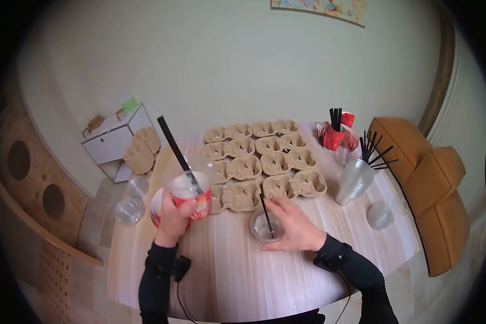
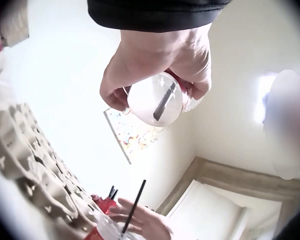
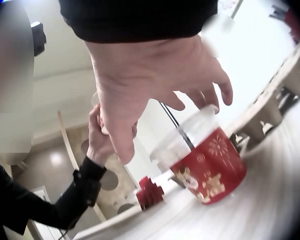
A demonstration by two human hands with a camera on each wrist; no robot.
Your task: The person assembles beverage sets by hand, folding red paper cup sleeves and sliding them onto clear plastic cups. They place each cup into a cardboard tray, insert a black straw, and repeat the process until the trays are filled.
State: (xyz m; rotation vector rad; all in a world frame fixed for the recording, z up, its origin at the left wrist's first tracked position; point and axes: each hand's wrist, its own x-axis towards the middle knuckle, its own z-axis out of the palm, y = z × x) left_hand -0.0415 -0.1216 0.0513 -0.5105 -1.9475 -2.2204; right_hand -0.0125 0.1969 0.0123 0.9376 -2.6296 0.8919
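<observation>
In the head view, the person's left hand (image 1: 171, 222) grips a red-printed clear plastic cup (image 1: 202, 205) with a thick black straw (image 1: 174, 144), raised near beige moulded-fibre carriers (image 1: 237, 194); adding straws appears in hand. From the left wrist, fingers curl round that cup. From the right wrist, the right hand (image 3: 150, 82) spreads ungripped beside a red-and-clear standing cup (image 3: 212, 167), cartoon-printed without legible writing; moving it would call for closing the fingers.

We see a red printed cup (image 1: 202, 206) with a clear top, raised in the left hand (image 1: 173, 220), its long black straw (image 1: 174, 143) slanting up and leftward. We find a second red cup (image 3: 212, 167), bearing cartoon figures and a pale starburst, standing clear-topped on the table (image 1: 237, 270), its thin black straw (image 1: 267, 214) leaning.
</observation>
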